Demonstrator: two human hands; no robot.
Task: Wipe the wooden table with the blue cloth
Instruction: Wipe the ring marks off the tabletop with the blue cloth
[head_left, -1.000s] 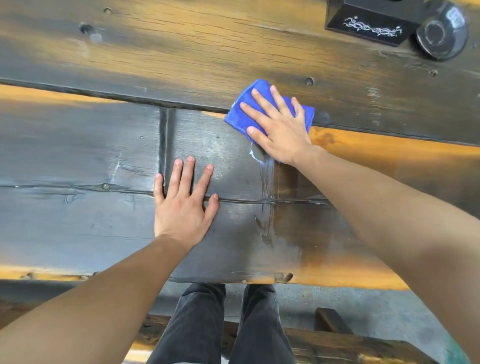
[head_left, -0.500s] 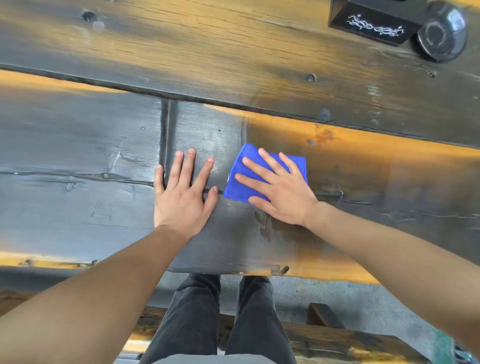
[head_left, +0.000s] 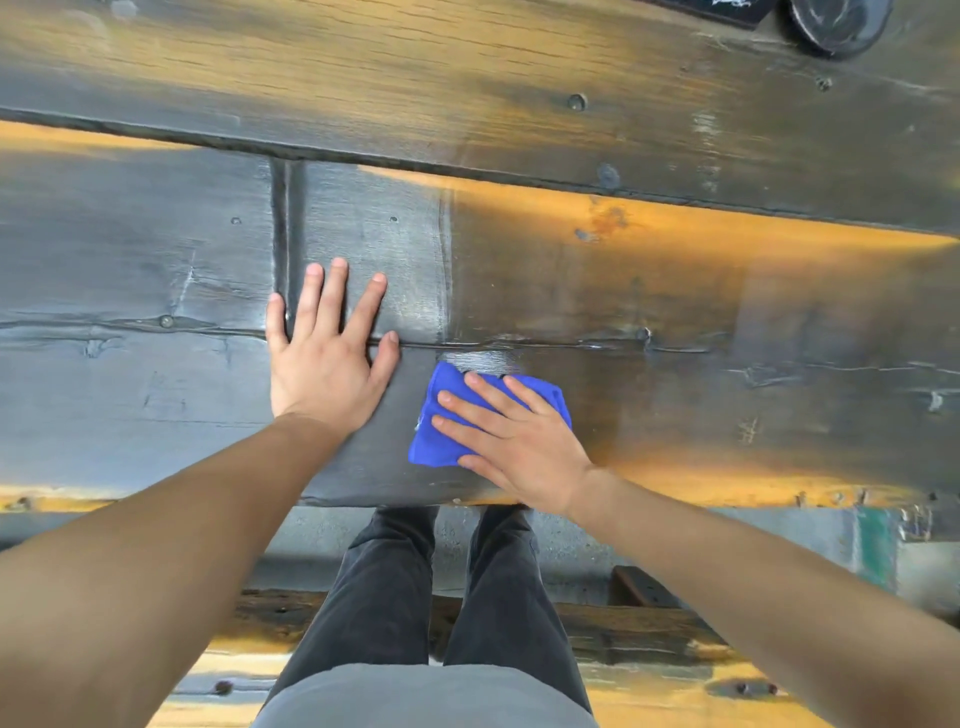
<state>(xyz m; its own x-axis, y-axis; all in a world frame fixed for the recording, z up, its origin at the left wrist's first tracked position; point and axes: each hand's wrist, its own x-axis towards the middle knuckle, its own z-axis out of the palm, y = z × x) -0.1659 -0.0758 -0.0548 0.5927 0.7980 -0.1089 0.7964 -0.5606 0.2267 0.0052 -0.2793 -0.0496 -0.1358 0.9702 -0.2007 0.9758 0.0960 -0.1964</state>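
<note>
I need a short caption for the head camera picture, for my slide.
Right hand presses a blue cloth on the wooden table; left hand rests flat beside it.

Worn, glossy wooden table (head_left: 571, 291); soft blue cloth (head_left: 441, 441)
</note>
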